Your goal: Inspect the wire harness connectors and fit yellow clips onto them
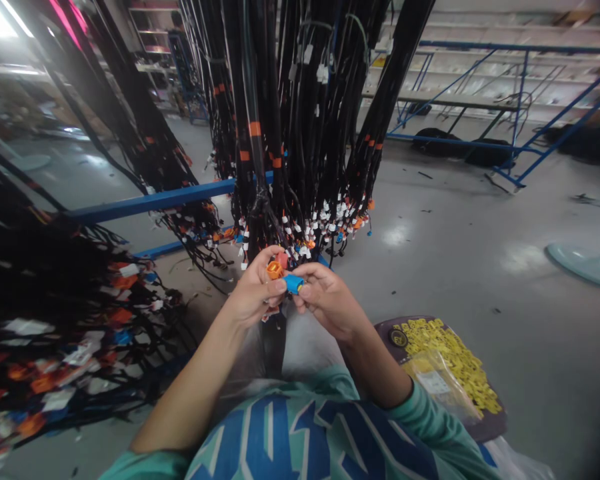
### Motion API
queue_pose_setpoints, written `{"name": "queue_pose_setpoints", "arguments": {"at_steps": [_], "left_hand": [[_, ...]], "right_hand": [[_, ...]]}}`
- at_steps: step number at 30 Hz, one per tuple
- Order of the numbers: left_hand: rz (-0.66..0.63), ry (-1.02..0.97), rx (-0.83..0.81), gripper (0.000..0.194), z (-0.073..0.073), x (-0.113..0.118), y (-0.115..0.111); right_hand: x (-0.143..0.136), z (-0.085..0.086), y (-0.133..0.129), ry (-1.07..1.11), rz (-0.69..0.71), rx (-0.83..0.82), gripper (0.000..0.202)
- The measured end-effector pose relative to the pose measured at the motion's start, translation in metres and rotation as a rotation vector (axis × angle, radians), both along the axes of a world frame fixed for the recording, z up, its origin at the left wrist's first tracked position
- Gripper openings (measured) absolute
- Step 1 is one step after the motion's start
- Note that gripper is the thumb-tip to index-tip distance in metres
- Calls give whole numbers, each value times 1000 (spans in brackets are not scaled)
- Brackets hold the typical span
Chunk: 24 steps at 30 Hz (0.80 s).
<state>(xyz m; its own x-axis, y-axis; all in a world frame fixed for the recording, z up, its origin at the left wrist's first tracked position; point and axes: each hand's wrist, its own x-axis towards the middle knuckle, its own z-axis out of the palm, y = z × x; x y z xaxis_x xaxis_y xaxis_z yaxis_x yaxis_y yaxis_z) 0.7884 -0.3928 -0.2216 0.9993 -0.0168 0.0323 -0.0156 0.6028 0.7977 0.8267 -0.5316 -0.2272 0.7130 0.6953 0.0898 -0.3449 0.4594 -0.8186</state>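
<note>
In front of my lap, my left hand (257, 291) is closed around connectors at the end of a hanging wire harness (260, 200). An orange connector (275, 269) and a red connector (282, 259) show above its thumb, and a blue connector (293, 284) is pinched by that thumb. My right hand (325, 298) meets the blue connector from the other side, fingers bent together. At the blue connector's right end, by my right thumb, a small bit of yellow (301, 287) is visible. Most of it is hidden by the fingertips.
Many small yellow pieces (447, 353) lie on a dark seat or tray (495, 423) at my right, with a clear plastic bag (437, 383) over some. A blue rail (155, 203) crosses at left. More harness bundles (125, 320) hang at left. A blue-framed rack (520, 120) stands behind.
</note>
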Motion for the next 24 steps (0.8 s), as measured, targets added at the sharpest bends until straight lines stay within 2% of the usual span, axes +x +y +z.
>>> {"name": "queue_pose_setpoints", "arguments": {"at_steps": [5, 9, 12, 17, 20, 24], "left_hand": [[15, -8, 11, 64, 1, -1, -1], [31, -8, 19, 63, 0, 0, 0], [34, -24, 19, 60, -2, 1, 0], [30, -35, -2, 60, -3, 2, -1], [30, -24, -8, 62, -1, 2, -1], [40, -7, -10, 62, 0, 2, -2]], "right_hand": [[0, -2, 0, 30, 57, 17, 31], [-2, -5, 1, -5, -4, -7, 33], [-5, -6, 4, -82, -135, -43, 27], [-12, -10, 4, -328, -467, -155, 11], [-13, -11, 3, -479, -542, -218, 3], [-12, -12, 1, -601, -577, -309, 6]]}}
